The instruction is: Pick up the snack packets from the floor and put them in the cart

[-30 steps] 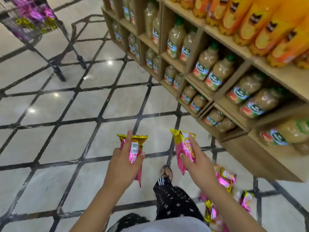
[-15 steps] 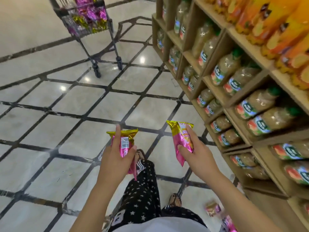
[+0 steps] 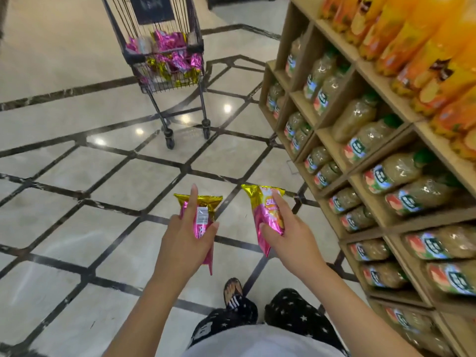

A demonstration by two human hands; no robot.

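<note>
- By my reading this is the carrying step: two packets are in hand and the drop into the cart is not yet done.
- The left hand (image 3: pixel 185 235) grips a pink-and-gold foil snack packet (image 3: pixel 204 204) between thumb and fingers, with the forefinger laid straight up it.
- The right hand (image 3: pixel 291 233) holds a second pink-and-gold foil packet (image 3: pixel 265 210) the same way, its gold crimp uppermost.
- The dark wire shopping cart (image 3: pixel 136 59) stands ahead, well apart from both hands, and holds a heap of pink and gold packets (image 3: pixel 170 47).
- The next move calls for walking up to it, lifting both packets over the rim and letting go.
- A wooden shelving unit (image 3: pixel 301 99) runs close on the right, stocked with green-capped bottles of pale juice (image 3: pixel 360 117) and with orange bottles (image 3: pixel 412 34) above.
- On the glossy pale marble floor (image 3: pixel 103 176) the shelf edge is the one thing the right elbow might catch.
</note>
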